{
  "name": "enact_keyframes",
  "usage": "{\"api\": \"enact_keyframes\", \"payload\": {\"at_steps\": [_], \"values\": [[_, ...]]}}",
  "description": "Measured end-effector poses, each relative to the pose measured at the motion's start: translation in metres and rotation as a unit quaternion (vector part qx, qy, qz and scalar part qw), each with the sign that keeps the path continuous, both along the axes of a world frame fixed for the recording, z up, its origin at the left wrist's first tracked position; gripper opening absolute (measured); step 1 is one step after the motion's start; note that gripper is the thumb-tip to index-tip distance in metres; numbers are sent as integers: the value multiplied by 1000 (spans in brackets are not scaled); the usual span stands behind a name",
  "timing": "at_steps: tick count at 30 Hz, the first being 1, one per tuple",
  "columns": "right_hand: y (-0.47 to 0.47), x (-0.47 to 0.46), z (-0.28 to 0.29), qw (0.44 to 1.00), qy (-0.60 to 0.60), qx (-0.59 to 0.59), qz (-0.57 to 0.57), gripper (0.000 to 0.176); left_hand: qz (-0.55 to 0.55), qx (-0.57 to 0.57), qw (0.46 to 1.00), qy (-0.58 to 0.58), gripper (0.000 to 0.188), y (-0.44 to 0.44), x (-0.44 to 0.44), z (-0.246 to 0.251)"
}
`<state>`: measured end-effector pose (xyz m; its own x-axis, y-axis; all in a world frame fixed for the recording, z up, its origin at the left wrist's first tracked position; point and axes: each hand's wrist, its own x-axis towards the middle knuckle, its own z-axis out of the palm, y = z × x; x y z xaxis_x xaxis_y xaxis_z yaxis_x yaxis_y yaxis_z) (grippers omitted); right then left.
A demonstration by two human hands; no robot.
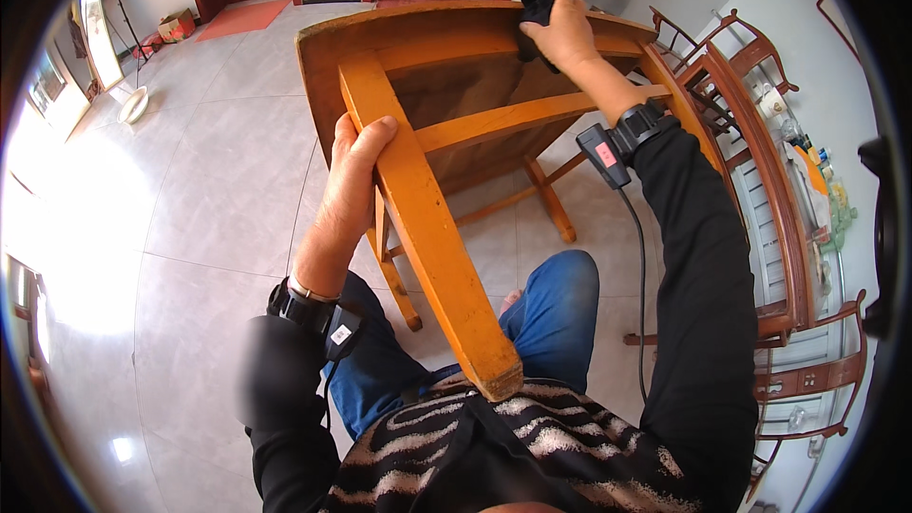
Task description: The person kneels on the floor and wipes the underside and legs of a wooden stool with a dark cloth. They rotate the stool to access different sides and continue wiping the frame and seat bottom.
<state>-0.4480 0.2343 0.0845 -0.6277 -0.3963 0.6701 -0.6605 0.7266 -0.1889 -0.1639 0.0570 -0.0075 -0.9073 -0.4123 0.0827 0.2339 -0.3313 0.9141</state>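
Note:
A wooden table with orange-brown legs is tilted in front of me, its underside and crossbars showing. My left hand grips the near leg close to its upper part, thumb on top of the wood. That leg's worn foot points at my striped top. At the table's far edge, my right hand holds a black cloth against the rim and the frame below it; part of the cloth lies behind the rail. Two other legs reach down toward the floor between and beyond my knees.
Dark wooden chairs and a long reddish-brown wooden frame stand on the right. A red mat lies by the door, with a cardboard box, a tripod and a pale basin at the left. A cable hangs from the device on my right wrist.

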Motion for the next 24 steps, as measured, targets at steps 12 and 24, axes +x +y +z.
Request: {"api": "enact_keyframes", "payload": {"at_steps": [12, 24], "values": [[-81, 82, 21, 905, 277, 156, 281, 50, 2, 5, 1000, 10, 48, -3, -4, -6], [-8, 11, 45, 950, 109, 259, 134, 28, -9, -27, 1000, -5, 55, 0, 4, 7]]}}
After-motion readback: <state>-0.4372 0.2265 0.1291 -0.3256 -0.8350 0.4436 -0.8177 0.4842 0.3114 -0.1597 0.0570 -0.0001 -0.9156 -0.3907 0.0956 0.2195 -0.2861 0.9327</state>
